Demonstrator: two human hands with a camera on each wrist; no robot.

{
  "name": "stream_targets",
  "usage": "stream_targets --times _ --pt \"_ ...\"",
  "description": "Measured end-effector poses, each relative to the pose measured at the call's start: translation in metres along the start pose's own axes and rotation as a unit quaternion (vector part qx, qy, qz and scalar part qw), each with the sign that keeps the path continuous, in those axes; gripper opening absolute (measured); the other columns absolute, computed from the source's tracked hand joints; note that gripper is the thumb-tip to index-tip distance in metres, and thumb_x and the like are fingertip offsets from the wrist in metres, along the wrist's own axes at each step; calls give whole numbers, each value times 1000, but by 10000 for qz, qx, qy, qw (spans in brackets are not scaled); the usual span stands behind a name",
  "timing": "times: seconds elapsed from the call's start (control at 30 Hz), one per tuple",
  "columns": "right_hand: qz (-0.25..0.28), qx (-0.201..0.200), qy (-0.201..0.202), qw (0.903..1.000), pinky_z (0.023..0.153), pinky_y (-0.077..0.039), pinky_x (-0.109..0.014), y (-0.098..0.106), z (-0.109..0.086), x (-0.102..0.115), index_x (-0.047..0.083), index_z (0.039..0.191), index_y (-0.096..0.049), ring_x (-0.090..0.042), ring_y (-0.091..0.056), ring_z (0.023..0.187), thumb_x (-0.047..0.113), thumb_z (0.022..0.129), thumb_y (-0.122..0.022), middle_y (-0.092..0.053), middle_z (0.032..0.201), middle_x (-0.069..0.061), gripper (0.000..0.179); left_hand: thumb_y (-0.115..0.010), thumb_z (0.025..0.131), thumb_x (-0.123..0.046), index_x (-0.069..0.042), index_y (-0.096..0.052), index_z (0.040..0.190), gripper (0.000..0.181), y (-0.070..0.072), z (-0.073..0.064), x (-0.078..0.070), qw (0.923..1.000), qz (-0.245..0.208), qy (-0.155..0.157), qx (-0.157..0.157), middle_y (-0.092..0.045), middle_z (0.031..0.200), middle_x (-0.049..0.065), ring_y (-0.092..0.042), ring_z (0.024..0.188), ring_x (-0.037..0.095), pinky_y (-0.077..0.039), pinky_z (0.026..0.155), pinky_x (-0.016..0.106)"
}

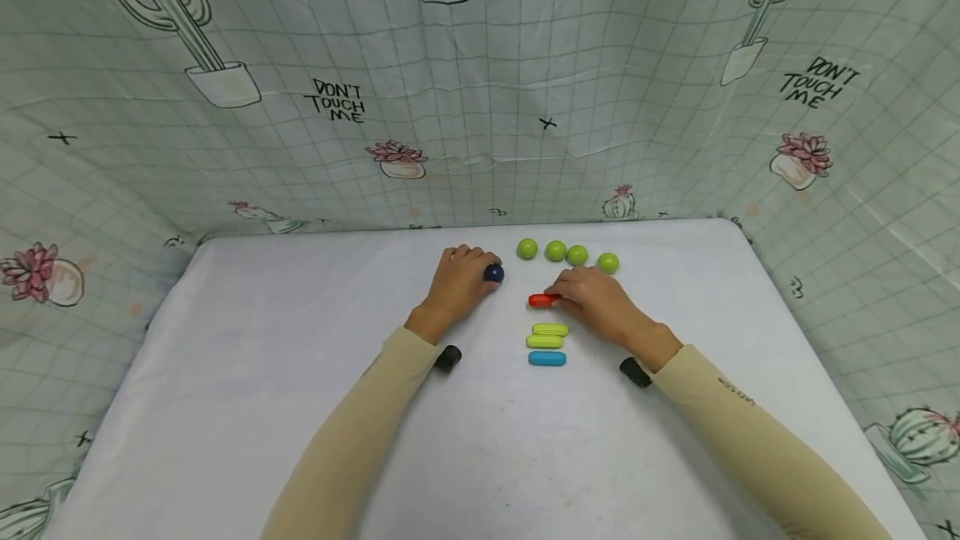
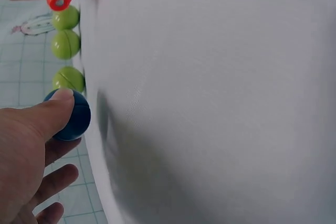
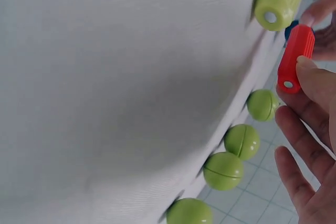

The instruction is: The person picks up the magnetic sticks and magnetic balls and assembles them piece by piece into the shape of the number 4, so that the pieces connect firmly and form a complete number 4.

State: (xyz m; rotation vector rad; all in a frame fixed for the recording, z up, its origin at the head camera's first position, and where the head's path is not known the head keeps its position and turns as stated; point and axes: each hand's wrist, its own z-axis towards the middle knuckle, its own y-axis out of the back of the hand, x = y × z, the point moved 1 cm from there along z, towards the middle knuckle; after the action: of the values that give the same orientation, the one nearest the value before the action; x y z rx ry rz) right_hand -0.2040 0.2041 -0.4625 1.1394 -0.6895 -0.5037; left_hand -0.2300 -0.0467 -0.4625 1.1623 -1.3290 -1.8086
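Our left hand (image 1: 459, 283) is pinching the blue ball (image 1: 493, 273) over the tabletop (image 1: 262, 315), its smooth curve risking a slip; we are holding the red rod (image 1: 540, 301) in our right hand (image 1: 597, 302), a brush risking nearby green balls (image 1: 556, 250) rolling.

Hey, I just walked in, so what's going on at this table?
A person is handling small, glossy pieces with both hands. The left hand holds a dark blue, round ball, while the right hand pinches a red, plastic-looking rod. The ball and rod are apart. On the white, cloth-covered table, four shiny green balls sit near the far edge; two yellow-green rods and one light blue rod lie nearer the person.
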Motion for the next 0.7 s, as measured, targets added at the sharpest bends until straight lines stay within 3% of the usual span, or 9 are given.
stream_targets --times 0.4,0.7 --pt "111 -132 209 9996 89 -58 -43 -5 12 14 5 109 -81 -25 -71 98 2 88 -85 -77 102 -5 22 -81 96 -27 -14 -73 129 37 8 -41 -1 9999 -6 -166 49 -74 119 5 -62 115 27 -41 113 49" --pt "245 -126 299 9992 89 -56 -42 -13 22 25 7 111 -81 -23 -71 98 3 89 -84 -77 103 -3 22 -82 94 -28 -14 -73 127 36 10 -56 2 9997 -134 -206 -88 -75 116 5 -62 113 27 -41 112 50"
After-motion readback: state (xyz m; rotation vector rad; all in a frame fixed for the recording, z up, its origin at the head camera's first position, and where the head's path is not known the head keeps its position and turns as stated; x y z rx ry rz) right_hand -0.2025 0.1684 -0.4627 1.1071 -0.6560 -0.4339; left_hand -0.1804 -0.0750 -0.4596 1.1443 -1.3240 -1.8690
